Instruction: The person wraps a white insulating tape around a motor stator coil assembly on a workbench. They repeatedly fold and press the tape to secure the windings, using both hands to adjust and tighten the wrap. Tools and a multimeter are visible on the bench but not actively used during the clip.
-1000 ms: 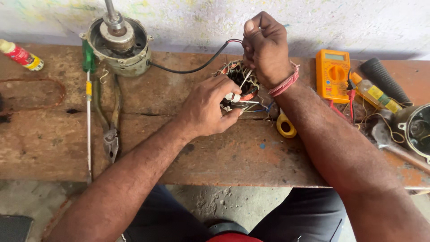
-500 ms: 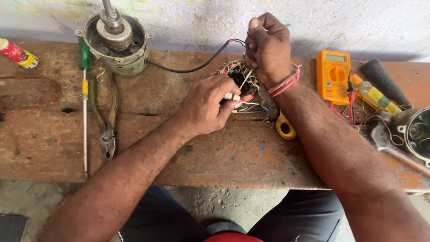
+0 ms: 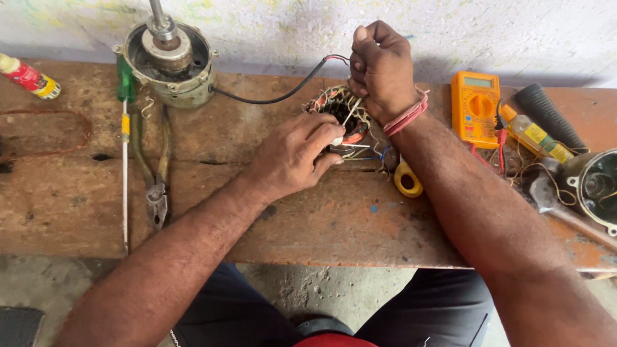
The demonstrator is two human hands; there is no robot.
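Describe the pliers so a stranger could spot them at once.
Start at the round metal motor at the back left of the wooden bench. Just below it, the pliers lie flat, jaws pointing toward the front edge. They sit right of the long green-handled screwdriver, and their two dark curved handles set them apart.

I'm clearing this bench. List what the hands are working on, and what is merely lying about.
In use:
left hand pinching a thin white lead
right hand pulling wires up
round copper-wound stator coil
black cable

Lying about:
orange multimeter
grey pliers
green-handled screwdriver
yellow tape roll
round grey motor housing
red spray can
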